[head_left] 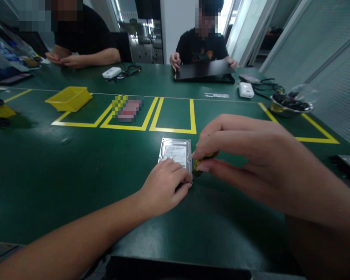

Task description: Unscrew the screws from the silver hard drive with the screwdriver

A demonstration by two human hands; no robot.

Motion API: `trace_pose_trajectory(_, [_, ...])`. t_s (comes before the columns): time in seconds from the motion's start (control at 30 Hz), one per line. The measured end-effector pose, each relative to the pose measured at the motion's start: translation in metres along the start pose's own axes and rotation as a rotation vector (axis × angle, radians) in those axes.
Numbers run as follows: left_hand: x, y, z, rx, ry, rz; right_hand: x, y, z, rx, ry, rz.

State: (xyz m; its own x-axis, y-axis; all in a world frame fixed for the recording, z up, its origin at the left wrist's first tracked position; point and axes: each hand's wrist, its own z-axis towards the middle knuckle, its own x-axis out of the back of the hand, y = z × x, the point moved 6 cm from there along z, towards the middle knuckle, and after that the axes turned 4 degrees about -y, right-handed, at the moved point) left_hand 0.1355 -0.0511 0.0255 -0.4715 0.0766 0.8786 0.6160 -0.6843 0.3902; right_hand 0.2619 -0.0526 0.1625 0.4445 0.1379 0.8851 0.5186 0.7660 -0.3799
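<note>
A silver hard drive (176, 152) with a white label lies on the green table in front of me. My left hand (166, 182) grips its near end, fingers over the top and thumb at the right corner, hiding that part. Just to the right of the drive, my right hand (239, 155) pinches a small yellow-and-black tool (197, 165), which looks like a stubby screwdriver. Its tip points towards the drive's right side; whether it touches is hidden by my fingers.
Beyond are yellow tape outlines (173, 129), a yellow bin (70, 99) and a blurred-out pink item (130, 110). A metal bowl of dark parts (291, 107) stands at right. Across the table, one person holds a black panel (204, 70); another sits at left. White adapters (246, 90) lie with cables.
</note>
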Motion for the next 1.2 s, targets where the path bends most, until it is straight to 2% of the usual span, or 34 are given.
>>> trace_pose_trajectory(0.37, [0.0016, -0.0031, -0.0005, -0.007, 0.006, -0.056, 0.0058, 0.0067, -0.0026, -0.054, 0.058, -0.054])
trace_pose_trajectory(0.73, [0.0039, -0.0021, -0.0014, -0.014, -0.002, -0.065, 0.0088, 0.0051, -0.0045, -0.051, 0.008, 0.038])
trace_pose_trajectory(1.0, [0.003, -0.0021, -0.0018, -0.016, -0.013, -0.063, 0.0084, 0.0023, -0.0083, 0.012, -0.054, 0.062])
trace_pose_trajectory(1.2, [0.0018, -0.0038, -0.0013, -0.03, 0.004, -0.043, 0.007, 0.0009, -0.0062, -0.001, -0.054, 0.099])
